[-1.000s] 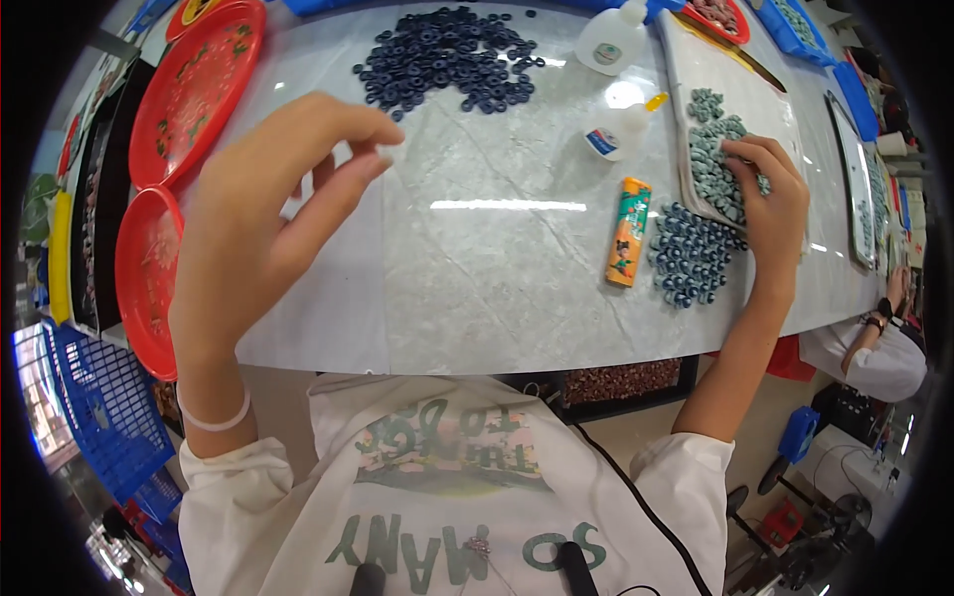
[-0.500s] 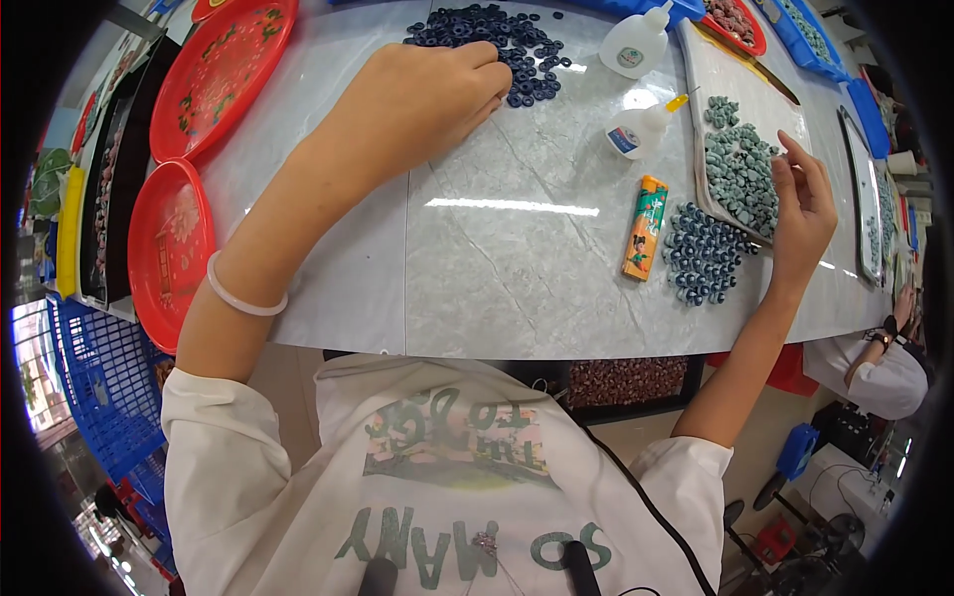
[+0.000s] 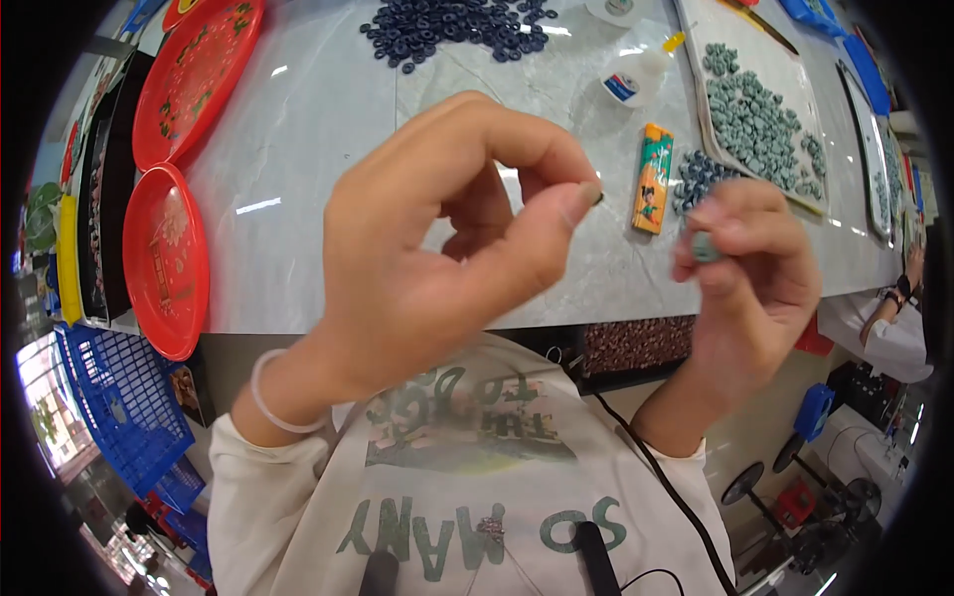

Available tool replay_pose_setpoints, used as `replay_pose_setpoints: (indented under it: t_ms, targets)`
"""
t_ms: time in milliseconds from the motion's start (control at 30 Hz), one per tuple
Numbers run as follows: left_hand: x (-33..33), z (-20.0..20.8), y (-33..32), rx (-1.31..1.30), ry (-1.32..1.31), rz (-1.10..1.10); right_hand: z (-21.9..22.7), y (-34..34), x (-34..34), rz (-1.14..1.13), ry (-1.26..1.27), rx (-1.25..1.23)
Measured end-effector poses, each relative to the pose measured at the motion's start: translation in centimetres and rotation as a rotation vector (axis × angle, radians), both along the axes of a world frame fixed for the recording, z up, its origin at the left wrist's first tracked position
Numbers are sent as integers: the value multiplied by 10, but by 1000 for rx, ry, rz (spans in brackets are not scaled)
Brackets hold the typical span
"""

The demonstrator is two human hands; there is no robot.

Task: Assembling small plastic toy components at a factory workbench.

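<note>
My left hand [image 3: 447,228] is raised over the front of the table, thumb and forefinger pinched on a small dark ring [image 3: 598,198], of which only a sliver shows. To its right, my right hand [image 3: 750,268] holds a small green bead [image 3: 705,246] between its fingertips; this hand is slightly blurred. Dark blue rings [image 3: 447,30] lie heaped at the far side. Green beads [image 3: 755,114] are spread on a white tray [image 3: 696,15]. Behind my right hand, partly hidden, is a cluster of dark, shiny beads [image 3: 699,177].
An orange and green lighter [image 3: 652,184] lies between the hands, beyond them. White squeeze bottles, one with a yellow tip [image 3: 636,79], stand farther back. Red oval trays [image 3: 164,263] line the left side. A tray of reddish pieces [image 3: 636,348] sits below the table edge.
My left hand has come back from the ring pile with a small dark ring. My right hand has moved from the green beads toward me and left, now holding one.
</note>
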State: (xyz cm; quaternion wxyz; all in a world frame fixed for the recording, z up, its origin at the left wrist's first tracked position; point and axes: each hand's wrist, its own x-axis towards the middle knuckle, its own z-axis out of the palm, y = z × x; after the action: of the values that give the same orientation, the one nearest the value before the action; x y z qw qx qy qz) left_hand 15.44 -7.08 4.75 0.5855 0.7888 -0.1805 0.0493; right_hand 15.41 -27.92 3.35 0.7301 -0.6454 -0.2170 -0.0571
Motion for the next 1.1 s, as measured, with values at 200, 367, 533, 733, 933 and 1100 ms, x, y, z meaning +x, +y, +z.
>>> replay_pose_setpoints:
  t_ms: [200,367,533,733,933,1100]
  targets:
    - [-13,-13,-17,-132,-153,42,-2,34,-9,-12,141,129]
    - [-21,-18,-22,-401,-40,-30,-6,42,-19,-53,88,196]
    - [-26,-13,-22,-977,569,-163,-9,50,-24,-144,-10,182]
    - [-21,-19,-16,-790,463,-191,-9,49,-29,-145,44,196]
    - [-16,-24,-7,-325,53,-187,-10,45,-29,-90,96,198]
    - [-19,-17,-5,-114,19,-125,-18,24,-22,-159,41,158]
